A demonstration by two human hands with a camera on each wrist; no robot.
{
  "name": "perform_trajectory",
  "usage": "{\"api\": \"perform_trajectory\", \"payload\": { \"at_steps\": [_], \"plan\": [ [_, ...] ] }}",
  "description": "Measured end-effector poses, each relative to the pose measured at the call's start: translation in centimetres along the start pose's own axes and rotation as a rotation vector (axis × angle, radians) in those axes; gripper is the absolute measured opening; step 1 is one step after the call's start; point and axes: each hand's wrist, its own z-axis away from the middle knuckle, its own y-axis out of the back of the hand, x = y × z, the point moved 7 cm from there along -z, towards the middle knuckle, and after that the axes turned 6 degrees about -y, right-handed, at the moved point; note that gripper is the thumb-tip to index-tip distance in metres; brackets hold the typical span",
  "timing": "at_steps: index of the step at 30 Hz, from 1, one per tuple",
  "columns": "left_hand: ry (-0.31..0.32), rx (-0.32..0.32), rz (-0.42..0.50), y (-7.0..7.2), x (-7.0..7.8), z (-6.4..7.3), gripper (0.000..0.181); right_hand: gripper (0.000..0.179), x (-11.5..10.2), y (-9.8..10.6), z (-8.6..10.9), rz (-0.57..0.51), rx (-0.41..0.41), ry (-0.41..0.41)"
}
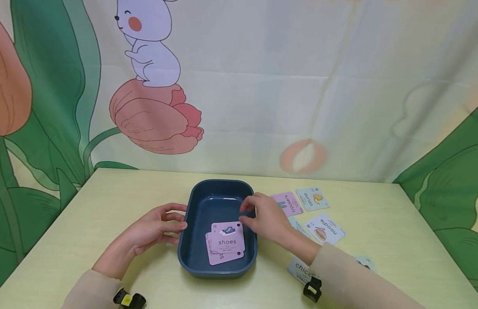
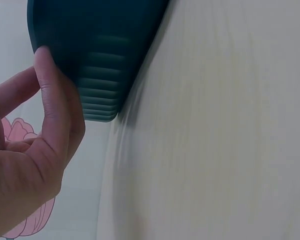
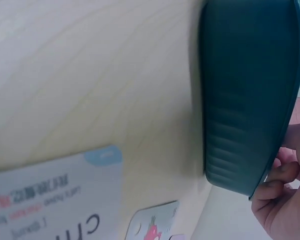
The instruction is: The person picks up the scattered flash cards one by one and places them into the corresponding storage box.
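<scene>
While your left hand [image 1: 155,225] touched the tray [image 1: 213,208] on its left side, fingers spread, your right hand [image 1: 266,216] hung over the right rim, pinching nothing visible. Tray's long axis pointed away from you; shoes card [image 1: 228,245] lay inside, nearer your right.

The head view looks forward and down — both wrist views, close and low, share the tray [image 1: 215,210].
</scene>
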Motion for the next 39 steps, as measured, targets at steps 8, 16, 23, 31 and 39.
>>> {"api": "perform_trajectory", "payload": {
  "at_steps": [8, 16, 23, 31, 39],
  "plan": [
    [0.001, 0.003, 0.004, 0.0, 0.0, 0.0, 0.062, 0.018, 1.3, 1.0, 0.6, -0.123, 0.017, -0.027],
    [0.006, 0.009, 0.001, 0.0, 0.0, 0.0, 0.062, 0.029, 2.3, 2.4, 1.7, -0.183, 0.012, 0.011],
    [0.008, 0.002, 0.007, 0.0, 0.0, 0.0, 0.062, 0.029, 4.4, 4.0, 3.0, -0.22, 0.026, 0.026],
    [0.008, 0.003, 0.007, 0.1, 0.0, -0.1, 0.063, 0.027, 6.9, 5.8, 4.9, -0.22, -0.005, -0.017],
    [0.009, 0.0, 0.014, 0.0, 0.0, 0.0, 0.063, 0.028, 8.8, 7.6, 6.9, -0.197, -0.035, -0.057]
  ]
}}
